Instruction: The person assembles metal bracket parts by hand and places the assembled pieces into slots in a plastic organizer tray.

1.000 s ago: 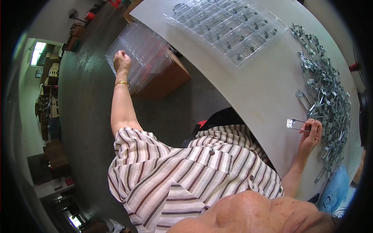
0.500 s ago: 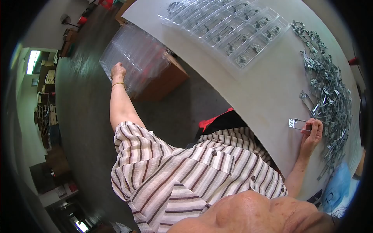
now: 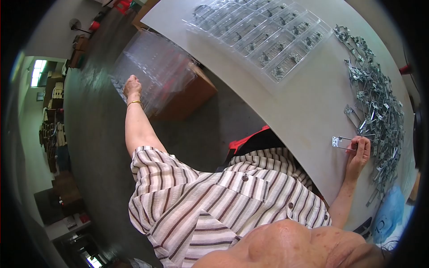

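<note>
My left hand (image 3: 132, 88) is closed on the near edge of a clear plastic tray (image 3: 149, 58). The tray is partly smeared by motion and lies over a cardboard box (image 3: 190, 96) beside the table. Between the fingers of my right hand (image 3: 360, 149) is a small metal bracket (image 3: 336, 141), with a flat plate and two thin rods, held just above or against the tabletop. Close to that hand spreads a long pile of similar metal brackets (image 3: 380, 111).
At the table's far side, clear compartment trays (image 3: 263, 38) hold metal brackets. A blue plastic bag (image 3: 388, 214) lies at the near right. The grey table (image 3: 286, 107) has a curved-looking edge beside my body. Something red and black (image 3: 250, 139) shows under that edge.
My left hand has shifted slightly down and left, and the tray's near corner has moved with it. My right hand and its bracket have stayed in place.
</note>
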